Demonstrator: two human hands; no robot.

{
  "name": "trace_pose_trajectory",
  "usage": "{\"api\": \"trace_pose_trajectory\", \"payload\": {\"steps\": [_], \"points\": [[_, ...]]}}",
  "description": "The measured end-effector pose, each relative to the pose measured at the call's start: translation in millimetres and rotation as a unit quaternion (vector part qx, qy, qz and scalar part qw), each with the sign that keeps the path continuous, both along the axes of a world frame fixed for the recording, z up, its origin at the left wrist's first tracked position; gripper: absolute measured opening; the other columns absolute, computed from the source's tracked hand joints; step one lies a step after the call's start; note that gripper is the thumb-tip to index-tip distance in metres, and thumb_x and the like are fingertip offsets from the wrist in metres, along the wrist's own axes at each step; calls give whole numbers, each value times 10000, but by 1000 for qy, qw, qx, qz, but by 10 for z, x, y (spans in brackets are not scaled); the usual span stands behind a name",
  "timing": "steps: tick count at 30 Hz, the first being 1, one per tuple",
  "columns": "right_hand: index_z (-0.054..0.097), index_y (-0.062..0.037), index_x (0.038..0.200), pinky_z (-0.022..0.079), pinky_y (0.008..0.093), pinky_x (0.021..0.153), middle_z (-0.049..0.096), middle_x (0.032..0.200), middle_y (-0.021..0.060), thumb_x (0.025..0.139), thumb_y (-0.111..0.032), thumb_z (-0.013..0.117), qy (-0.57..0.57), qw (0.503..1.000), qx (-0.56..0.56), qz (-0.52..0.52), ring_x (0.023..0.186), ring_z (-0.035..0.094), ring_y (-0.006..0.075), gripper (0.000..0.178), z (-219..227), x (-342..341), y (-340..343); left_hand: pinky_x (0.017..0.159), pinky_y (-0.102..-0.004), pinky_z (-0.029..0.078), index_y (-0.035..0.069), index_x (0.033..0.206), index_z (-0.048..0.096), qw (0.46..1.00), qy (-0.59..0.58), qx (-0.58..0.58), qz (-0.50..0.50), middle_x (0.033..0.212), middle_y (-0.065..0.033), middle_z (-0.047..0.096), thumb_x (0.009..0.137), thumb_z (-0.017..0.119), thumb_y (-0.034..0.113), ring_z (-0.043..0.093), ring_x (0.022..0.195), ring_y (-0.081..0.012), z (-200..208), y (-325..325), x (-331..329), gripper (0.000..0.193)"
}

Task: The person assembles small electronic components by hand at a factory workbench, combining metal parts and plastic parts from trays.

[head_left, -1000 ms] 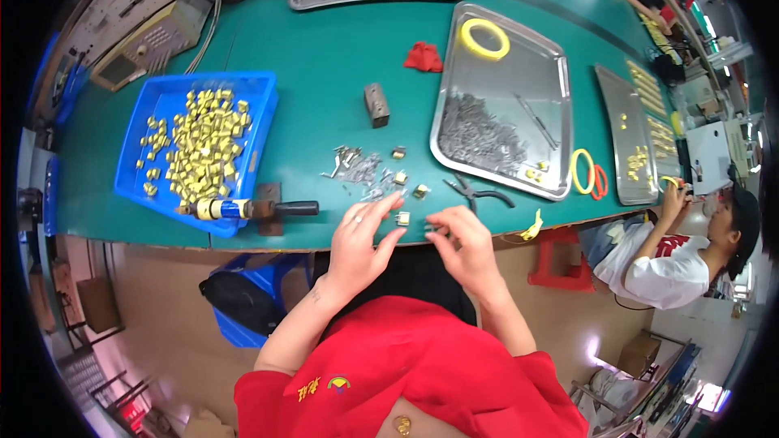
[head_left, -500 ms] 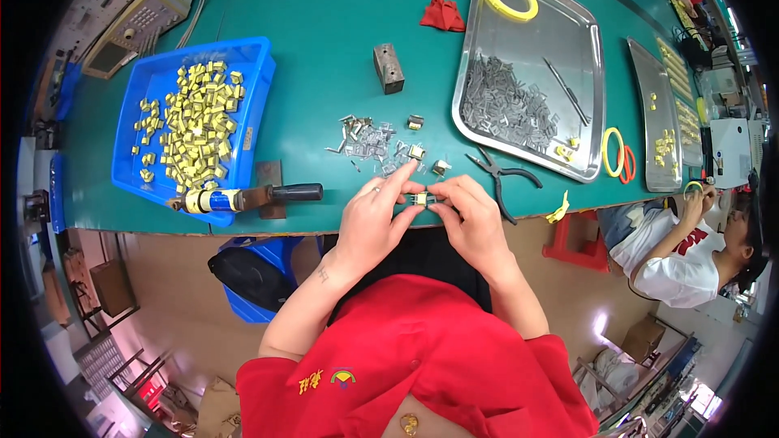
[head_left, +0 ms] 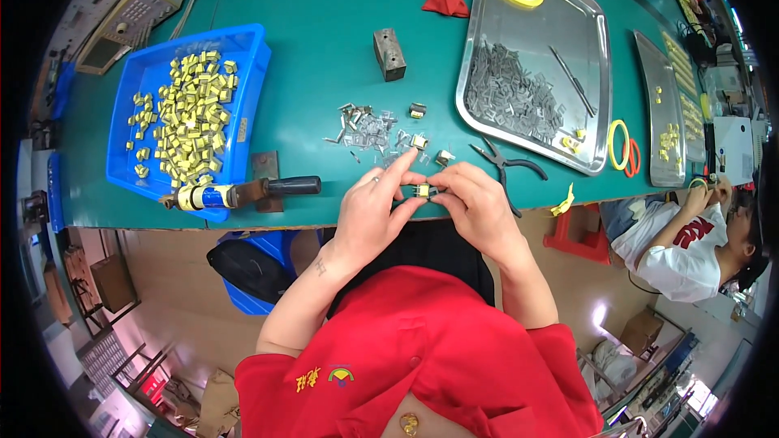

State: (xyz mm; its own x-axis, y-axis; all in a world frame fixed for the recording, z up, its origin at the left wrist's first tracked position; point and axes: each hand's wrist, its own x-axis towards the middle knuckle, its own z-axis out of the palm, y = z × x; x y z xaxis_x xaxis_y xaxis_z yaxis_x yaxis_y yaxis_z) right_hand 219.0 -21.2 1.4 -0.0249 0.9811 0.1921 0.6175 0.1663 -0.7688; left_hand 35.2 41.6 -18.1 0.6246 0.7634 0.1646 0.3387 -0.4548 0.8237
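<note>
A small yellow-wrapped transformer with metal parts is pinched between the fingertips of both hands, just above the near table edge. My left hand grips its left side, thumb below, with the index finger stretched forward toward another small yellow-and-metal transformer. Whether that fingertip touches it, I cannot tell. My right hand closes thumb and fingers on the right side, where a dark bit shows. Beyond lie a third such piece, a similar one and a heap of thin metal pieces.
Left stands a blue bin of yellow pieces, a black-handled tool against it. Black-handled pliers lie right of my hands, below a metal tray of grey parts. A metal block stands farther back. A co-worker sits right.
The view has shifted slightly, so the table things sit a little differently in it. Both hands keep their hold on the small transformer, with only slight finger movement.
</note>
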Motion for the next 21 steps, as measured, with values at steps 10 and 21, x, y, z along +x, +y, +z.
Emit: {"api": "trace_pose_trajectory", "payload": {"steps": [10, 21], "points": [[655, 30, 979, 510, 347, 656, 641, 898, 131, 738, 102, 698, 14, 1000, -3, -24, 787, 637, 280, 256, -20, -58, 8, 665, -293, 481, 35, 1372, 511, 1000, -9, -21, 6, 996, -32, 716, 741, 793, 20, 539, 699, -169, -5, 37, -21, 691], [655, 27, 984, 511, 336, 639, 637, 906, 124, 746, 110, 693, 24, 999, -4, -38, 768, 634, 268, 254, -32, -59, -29, 664, -308, 503, 41, 1381, 488, 1000, -3, -4, 2, 1011, -3, 718, 749, 782, 45, 559, 685, -173, -8, 26, -8, 697]]}}
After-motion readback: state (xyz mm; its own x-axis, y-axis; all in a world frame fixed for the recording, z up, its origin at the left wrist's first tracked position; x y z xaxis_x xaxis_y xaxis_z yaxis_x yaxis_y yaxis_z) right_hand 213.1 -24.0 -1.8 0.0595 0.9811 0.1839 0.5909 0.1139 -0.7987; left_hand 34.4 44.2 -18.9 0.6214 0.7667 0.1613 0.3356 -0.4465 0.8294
